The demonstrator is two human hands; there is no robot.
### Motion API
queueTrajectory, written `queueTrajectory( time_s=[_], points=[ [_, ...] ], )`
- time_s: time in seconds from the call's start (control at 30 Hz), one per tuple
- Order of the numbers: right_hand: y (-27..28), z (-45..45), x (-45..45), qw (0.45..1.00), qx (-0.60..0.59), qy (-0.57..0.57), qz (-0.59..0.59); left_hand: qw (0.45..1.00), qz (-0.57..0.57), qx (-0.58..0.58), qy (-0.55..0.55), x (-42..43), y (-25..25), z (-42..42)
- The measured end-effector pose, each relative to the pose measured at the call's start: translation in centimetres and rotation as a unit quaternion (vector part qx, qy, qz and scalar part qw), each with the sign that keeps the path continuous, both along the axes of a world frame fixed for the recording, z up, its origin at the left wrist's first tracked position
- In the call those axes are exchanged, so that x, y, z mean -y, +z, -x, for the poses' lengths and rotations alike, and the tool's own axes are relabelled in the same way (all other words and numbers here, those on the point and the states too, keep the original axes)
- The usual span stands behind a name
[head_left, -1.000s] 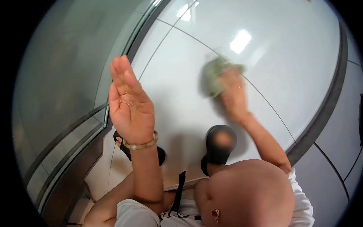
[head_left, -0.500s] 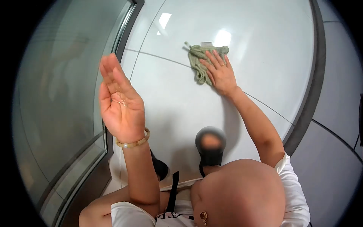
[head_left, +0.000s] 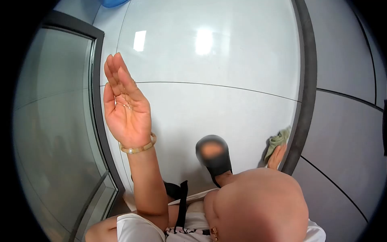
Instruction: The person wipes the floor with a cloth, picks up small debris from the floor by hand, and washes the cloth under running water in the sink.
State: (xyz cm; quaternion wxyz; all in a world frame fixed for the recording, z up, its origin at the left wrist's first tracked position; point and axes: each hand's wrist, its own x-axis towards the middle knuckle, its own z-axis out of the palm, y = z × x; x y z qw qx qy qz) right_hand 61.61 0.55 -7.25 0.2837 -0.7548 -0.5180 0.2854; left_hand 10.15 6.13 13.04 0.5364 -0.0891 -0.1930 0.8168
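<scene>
The cloth is looking soft and matt, the smooth floor is gleaming, the glass pane is shining, the edging is looking matt

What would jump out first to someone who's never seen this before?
Probably the open left hand, left of centre with its palm showing and a bead bracelet at the wrist. Next, the crumpled green cloth at the right, by the dark strip edging the pale floor, with the right hand against it. Below the middle, a black shoe stands out.
</scene>
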Motion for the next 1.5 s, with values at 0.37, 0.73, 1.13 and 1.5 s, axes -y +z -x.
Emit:
queueTrajectory(
  time_s=[0.37,0.73,1.13,1.5],
  points=[
    [-1.5,6.5,-5.5,0.915,0.400,-0.029,0.052,0.999,0.030,0.027,-0.002,0.6,-1.9,-0.2],
    [-1.3,18.0,-22.9,0.892,0.397,0.151,-0.154,0.997,0.067,0.024,-0.007,3.8,-3.4,-2.6],
    [1.5,34.9,-23.0,0.872,0.013,0.412,-0.266,0.997,0.057,0.033,0.035,-0.6,-1.2,1.2],
    [2.7,14.2,-6.9,0.881,0.232,0.409,-0.044,0.998,0.057,0.019,0.011,-1.6,-2.2,0.4]
  ],
)
